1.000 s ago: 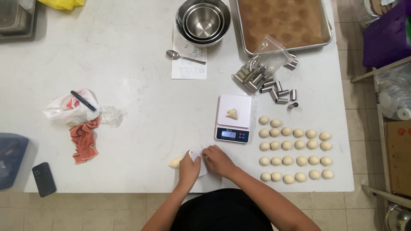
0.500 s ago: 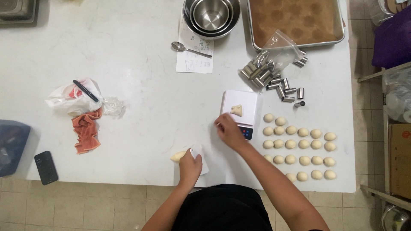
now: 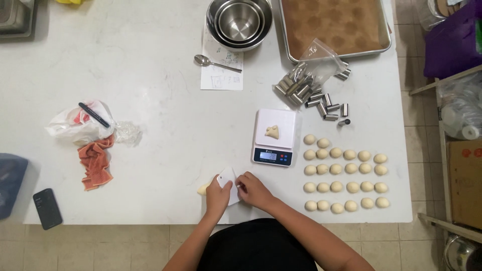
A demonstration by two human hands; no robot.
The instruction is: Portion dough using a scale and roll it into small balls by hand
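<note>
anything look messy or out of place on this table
Mostly tidy. The small metal tubes lie scattered out of a clear plastic bag beside the baking tray. A black phone sits right at the table's front edge. The round dough balls are in neat rows.

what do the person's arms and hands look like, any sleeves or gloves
Both arms are bare up to the picture's lower edge, with no sleeves in view. The left hand and right hand wear no gloves; no rings, watch or bands are discernible. The torso is in black clothing.
</note>
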